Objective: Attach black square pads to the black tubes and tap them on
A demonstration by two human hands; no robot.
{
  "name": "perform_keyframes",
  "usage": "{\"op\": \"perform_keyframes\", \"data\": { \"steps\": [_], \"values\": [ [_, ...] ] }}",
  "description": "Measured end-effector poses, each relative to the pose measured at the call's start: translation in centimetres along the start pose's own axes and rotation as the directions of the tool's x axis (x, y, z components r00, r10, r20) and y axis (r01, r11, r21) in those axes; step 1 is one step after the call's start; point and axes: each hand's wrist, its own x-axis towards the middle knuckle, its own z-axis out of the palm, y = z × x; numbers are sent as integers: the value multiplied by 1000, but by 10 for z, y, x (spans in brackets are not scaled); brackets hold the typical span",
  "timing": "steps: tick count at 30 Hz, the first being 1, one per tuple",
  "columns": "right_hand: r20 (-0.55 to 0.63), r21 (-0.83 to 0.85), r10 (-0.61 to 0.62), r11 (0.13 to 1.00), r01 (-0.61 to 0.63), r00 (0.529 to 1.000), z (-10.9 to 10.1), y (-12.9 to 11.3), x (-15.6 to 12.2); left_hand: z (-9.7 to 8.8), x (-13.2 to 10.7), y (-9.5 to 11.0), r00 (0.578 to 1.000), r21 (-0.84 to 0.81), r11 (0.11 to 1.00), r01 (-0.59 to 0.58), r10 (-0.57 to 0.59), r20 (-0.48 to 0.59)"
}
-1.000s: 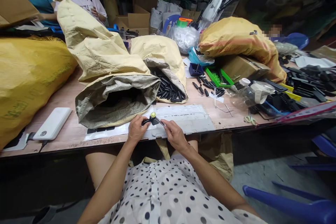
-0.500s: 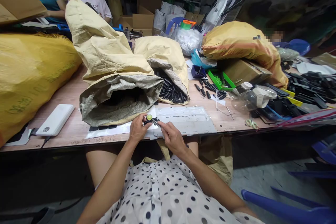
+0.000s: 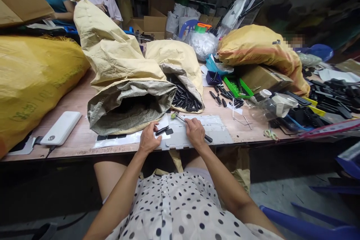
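Note:
My right hand (image 3: 195, 132) grips a small hammer (image 3: 180, 117) around its shaft. The hammer's yellow-green head lies toward the upper left, and its dark handle end sticks out past my palm at the lower right. My left hand (image 3: 150, 137) pinches a slim black plastic piece (image 3: 162, 130) with a pointed end, just above the table edge. Beneath it lie a white sheet with dark rounded squares and a grey flat board (image 3: 208, 129). Behind my left hand, an open cream sack (image 3: 132, 86) gapes toward me, its inside dark.
A second sack (image 3: 182, 54) spills black pieces. On the right are a green tray (image 3: 238, 87), a clear plastic jar (image 3: 266, 108), scissors (image 3: 270, 134) and piled black parts. A white power bank (image 3: 61, 128) and a yellow sack (image 3: 36, 90) are left. Two people sit across the table.
My right hand has moved right and up with the hammer, whose head has come away from the black piece. My left hand still holds the piece near the same spot.

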Motion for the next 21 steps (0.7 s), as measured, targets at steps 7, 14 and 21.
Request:
{"op": "perform_keyframes", "data": {
  "steps": [7, 14, 21],
  "values": [
    [-22, -84, 9, 996, -11, 1000, 15, 5, -1, 0, 3, -2, 1000, 9, 1000, 0, -1, 23],
    [-13, -110, 5, 994, -7, 1000, 14, 3, 0, -19, -9, 13, 990, -196, 980, -41, 66, 124],
    [-3, -127, 8, 992, -8, 1000, 15, 1, -1, -21, -77, 3, 688, -283, 873, 396, -79, 722]
  ]
}}
